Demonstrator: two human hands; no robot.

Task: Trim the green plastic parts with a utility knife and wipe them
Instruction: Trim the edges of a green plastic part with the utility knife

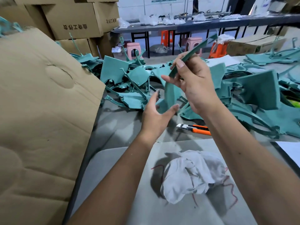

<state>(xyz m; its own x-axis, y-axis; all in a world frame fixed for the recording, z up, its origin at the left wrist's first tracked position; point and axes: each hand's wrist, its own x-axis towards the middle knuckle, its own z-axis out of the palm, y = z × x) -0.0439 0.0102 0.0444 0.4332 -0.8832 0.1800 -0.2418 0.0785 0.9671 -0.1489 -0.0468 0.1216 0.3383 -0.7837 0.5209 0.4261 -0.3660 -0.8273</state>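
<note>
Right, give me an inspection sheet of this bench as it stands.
Surface: grey table, partly bare.
Job's things: curved green part held up; utility knife lying on the table, untouched; white rag crumpled near the person.
Clutter: heap of green parts across the far side.
Grippers: right hand grips the part; left hand open beside it.
Cables: nothing seen.
Surroundings: cardboard sheet at left, stacked boxes, stools.

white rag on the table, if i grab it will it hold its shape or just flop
Probably floppy: the white rag lies crumpled in soft folds on the table. It likely weighs little and won't roll. Its loose red threads might snag or trail when lifted.
</note>
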